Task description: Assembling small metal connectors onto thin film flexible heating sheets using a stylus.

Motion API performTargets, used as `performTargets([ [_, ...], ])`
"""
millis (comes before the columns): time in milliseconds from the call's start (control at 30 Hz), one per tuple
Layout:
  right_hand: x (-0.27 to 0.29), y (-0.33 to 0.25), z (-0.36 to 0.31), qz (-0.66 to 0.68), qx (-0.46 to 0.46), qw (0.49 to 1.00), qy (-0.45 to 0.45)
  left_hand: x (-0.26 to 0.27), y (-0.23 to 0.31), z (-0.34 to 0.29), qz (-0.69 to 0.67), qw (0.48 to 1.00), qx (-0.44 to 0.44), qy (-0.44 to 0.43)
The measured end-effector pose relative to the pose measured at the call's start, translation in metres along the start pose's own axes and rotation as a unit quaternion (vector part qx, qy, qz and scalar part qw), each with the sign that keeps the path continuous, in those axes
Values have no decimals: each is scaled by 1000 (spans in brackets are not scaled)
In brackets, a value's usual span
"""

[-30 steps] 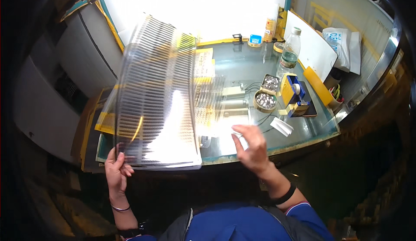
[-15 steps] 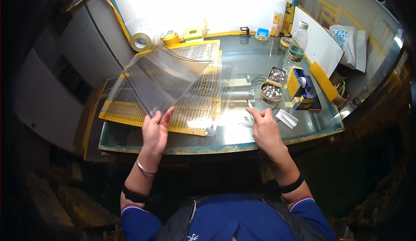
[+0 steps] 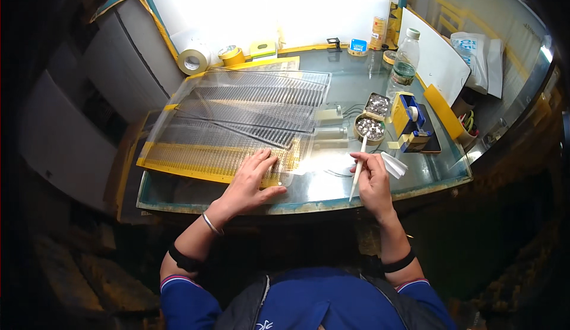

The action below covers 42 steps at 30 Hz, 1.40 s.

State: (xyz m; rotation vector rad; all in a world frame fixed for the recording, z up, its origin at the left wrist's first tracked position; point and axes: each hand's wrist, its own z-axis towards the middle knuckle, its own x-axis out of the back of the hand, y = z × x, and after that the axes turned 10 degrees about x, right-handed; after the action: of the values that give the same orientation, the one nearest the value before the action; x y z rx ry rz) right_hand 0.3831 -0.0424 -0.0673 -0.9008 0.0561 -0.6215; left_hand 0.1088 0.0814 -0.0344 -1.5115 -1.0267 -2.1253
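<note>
My left hand (image 3: 254, 178) lies with fingers spread on the near edge of a yellow-bordered patterned sheet (image 3: 196, 162). Thin clear striped films (image 3: 237, 101) lie over that sheet, overlapping at angles. In my right hand (image 3: 375, 184) is a slim white pen-like stick (image 3: 356, 182), pinched by the fingers and slanting away from me. Its far tip is over or touching a round tin (image 3: 379, 139) of small silvery and white bits; exact contact is unclear. Behind it stands a squarish container (image 3: 388, 99) of similar bits. White folded paper (image 3: 395, 165) lies beside my right hand.
A blue and yellow tape dispenser (image 3: 409, 119) and a clear bottle (image 3: 407, 54) stand at the right. Pale blocks (image 3: 329, 115) with wires lie between films and tins. Tape rolls (image 3: 193, 61) line the back left. The glass table's near edge (image 3: 309, 208) is blue-green.
The clear film that my left hand held raised now lies flat on the stack, and that hand has moved right onto the sheet. My right hand has turned, the stick's tip now at the tin.
</note>
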Motion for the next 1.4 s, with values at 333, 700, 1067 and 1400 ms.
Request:
performTargets([
  [333,2,5,-1,-33,14,999,9,36,-41,0,121,981,-17,152],
  [700,2,1,-2,0,21,1000,11,215,-117,-107,-148,872,148,442],
  [1067,0,-2,0,4,24,1000,0,249,-49,-135,197,639,141,730],
  [1400,0,-2,0,-23,24,999,6,33,-3,-27,3,956,2,294],
])
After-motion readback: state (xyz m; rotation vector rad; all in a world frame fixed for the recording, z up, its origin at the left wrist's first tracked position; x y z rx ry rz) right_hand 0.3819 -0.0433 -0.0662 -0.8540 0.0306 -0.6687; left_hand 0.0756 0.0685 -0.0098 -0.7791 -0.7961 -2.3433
